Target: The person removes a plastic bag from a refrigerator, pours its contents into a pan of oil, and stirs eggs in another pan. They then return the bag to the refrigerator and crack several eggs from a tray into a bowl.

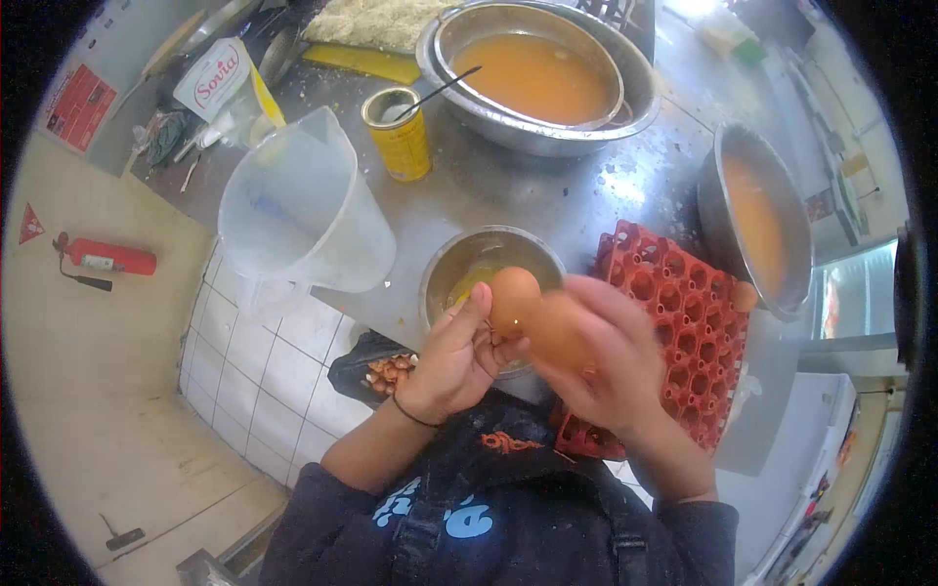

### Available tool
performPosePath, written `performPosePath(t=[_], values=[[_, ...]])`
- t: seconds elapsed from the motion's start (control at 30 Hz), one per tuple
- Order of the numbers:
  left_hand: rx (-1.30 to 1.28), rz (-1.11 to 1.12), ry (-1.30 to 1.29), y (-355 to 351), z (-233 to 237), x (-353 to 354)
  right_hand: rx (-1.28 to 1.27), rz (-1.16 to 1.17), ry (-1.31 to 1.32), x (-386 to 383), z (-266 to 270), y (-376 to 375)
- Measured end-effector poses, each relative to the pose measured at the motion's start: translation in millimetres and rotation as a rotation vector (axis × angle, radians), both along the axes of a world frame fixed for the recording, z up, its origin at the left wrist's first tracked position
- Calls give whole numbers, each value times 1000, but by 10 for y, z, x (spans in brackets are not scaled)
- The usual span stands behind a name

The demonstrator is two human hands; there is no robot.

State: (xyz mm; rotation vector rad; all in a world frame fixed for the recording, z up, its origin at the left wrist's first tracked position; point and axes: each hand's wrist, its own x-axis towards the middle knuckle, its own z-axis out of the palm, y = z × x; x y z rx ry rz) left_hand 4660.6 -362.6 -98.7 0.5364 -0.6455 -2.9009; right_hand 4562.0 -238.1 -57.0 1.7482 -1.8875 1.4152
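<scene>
A brown egg is held in the fingers of my left hand, above a small metal bowl. Yellowish liquid shows inside that bowl, partly covered by my hands. Close against the first egg, my right hand is curled around a second brown egg. Motion blurs this hand and its egg. Whether the two shells touch cannot be told. Just right of my right hand lies a red egg tray, its visible cups without eggs.
A clear plastic jug and a yellow can stand left on the metal table. Large basins and another basin hold orange liquid. One egg sits beside the tray. Below is a black bag of eggshells.
</scene>
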Motion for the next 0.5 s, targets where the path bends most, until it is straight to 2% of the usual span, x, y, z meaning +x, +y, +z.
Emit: performPosePath(t=[0.03,0.17,0.27,0.33,0.37,0.43,0.5], values=[[10,30,-6,33,24,-1,124,-33,18,-8,-31,-9],[21,10,3,-18,-104,11,-243,-22,-83,64,-189,11],[-7,19,2,-1,-3,34,98,-85,-28,19,-155,-47],[-83,8,-17,-68,-83,34,-74,5,-725,53,-124,-93],[-55,10,59,-125,-128,55,-161,54,-1075,68,-108,-105],[4,13,202,-242,-206,128,-59,93,-1338,-10,-82,-68],[-745,99,72,-305,-165,134,55,89,-1535,-77,-81,-72]])
